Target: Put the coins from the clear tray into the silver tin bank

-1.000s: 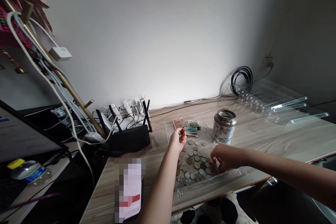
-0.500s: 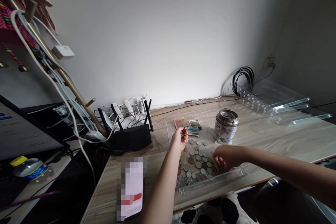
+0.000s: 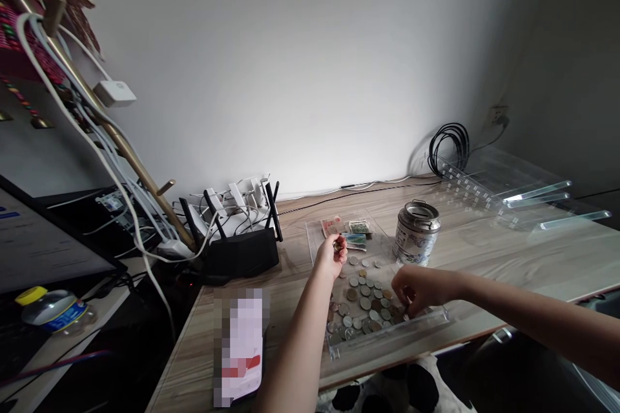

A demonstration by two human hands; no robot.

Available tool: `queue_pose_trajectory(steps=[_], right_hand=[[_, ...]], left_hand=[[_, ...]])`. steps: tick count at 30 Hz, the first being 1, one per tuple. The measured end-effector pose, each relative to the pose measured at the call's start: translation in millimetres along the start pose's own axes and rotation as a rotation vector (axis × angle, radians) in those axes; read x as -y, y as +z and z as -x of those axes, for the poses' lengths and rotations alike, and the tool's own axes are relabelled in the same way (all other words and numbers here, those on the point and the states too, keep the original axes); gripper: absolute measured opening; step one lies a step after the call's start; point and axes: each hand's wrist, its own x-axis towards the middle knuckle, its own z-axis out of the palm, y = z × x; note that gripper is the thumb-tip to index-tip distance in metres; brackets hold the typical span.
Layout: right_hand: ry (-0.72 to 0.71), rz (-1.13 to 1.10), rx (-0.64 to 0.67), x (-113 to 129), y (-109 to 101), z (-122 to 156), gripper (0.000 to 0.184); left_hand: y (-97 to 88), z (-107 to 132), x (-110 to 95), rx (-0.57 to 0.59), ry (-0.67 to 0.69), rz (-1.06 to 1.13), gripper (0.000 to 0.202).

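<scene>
Several loose coins [image 3: 364, 302] lie spread in a shallow clear plastic tray [image 3: 387, 335] on the wooden table. My left hand [image 3: 333, 257] is curled closed above the tray, and a coin [image 3: 338, 246] shows between its fingers. At the right side of the coins, my right hand [image 3: 417, 288] reaches down with bent fingers pinched together; whatever lies between the fingertips is hidden. Banknotes, one reddish [image 3: 331, 226] and one blue-green [image 3: 357, 242], rest in the far end of the tray, beyond my left hand. A metal can [image 3: 417, 235] with a patterned label stands behind my right hand.
Left of my forearm lies a phone [image 3: 245, 348] with a blurred screen. A black router [image 3: 246, 253] with antennas and a tangle of white cables stands behind it. Clear acrylic racks [image 3: 504, 200] and a black cable coil [image 3: 449, 148] sit at the back right.
My right hand has shifted slightly, its fingers now reaching lower and closer to the tray's front right edge. My left hand stays in place, still closed.
</scene>
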Motion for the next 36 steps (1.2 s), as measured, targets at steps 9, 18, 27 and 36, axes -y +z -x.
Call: queue_pose_trajectory(steps=[9, 18, 27, 36], right_hand=[[0.027, 0.306, -0.098, 6.3, -7.8, 4.1, 0.034], [0.149, 0.474, -0.093, 9.1, -2.3, -1.8, 0.023], [0.016, 0.415, -0.083, 12.3, -4.1, 6.0, 0.029], [0.074, 0.214, -0.078, -2.6, -0.2, 0.6, 0.020]], left_hand=[[-0.3, -0.7, 1.0, -0.008, 0.022, -0.032, 0.010], [1.5, -0.5, 0.4, -0.011, 0.026, -0.039, 0.011], [0.4, 0.2, 1.1, -0.008, 0.028, -0.052, 0.012], [0.4, 0.0, 0.9, -0.009, 0.023, -0.041, 0.011]])
